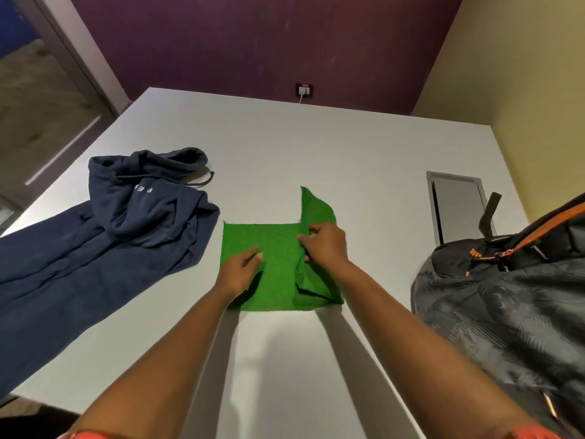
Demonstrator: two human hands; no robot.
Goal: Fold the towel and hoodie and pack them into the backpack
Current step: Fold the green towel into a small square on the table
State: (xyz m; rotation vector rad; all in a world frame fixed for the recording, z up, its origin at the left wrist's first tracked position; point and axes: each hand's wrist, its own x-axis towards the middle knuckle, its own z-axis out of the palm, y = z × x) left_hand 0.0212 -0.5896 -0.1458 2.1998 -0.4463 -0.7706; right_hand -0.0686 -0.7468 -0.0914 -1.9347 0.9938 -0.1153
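A bright green towel (278, 248) lies in the middle of the white table (316, 153). My left hand (242, 270) rests flat on its left half, fingers straight. My right hand (324, 245) pinches the towel's right edge, and that side is lifted and folded up off the table. A navy hoodie (126, 223) lies unfolded at the left, hood toward the far side, its lower part hanging over the near-left table edge. A grey and black backpack (506, 305) with orange trim sits at the right edge.
A grey rectangular cable hatch (459, 207) is set into the table at the back right. A wall socket (304, 90) with a plug sits on the purple wall behind. A glass door stands at the far left. Bare table surface lies near me.
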